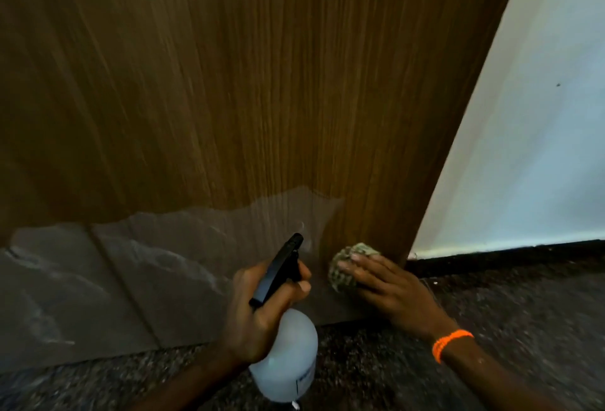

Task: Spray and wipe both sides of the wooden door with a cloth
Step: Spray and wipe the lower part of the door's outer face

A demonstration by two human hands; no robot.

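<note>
The brown wooden door (229, 83) fills most of the head view, with a grey glossy band (131, 279) along its bottom. My left hand (258, 315) grips a white spray bottle (288, 358) by its black trigger head (281, 266), nozzle aimed at the door's lower part. My right hand (389, 286) presses a bunched greenish cloth (347, 263) against the door close to its bottom right edge, fingers spread over the cloth. An orange band circles my right wrist.
Dark speckled floor (491, 329) runs under the door and to the right. A white wall (523, 148) with a black skirting strip (507, 255) stands right of the door's edge.
</note>
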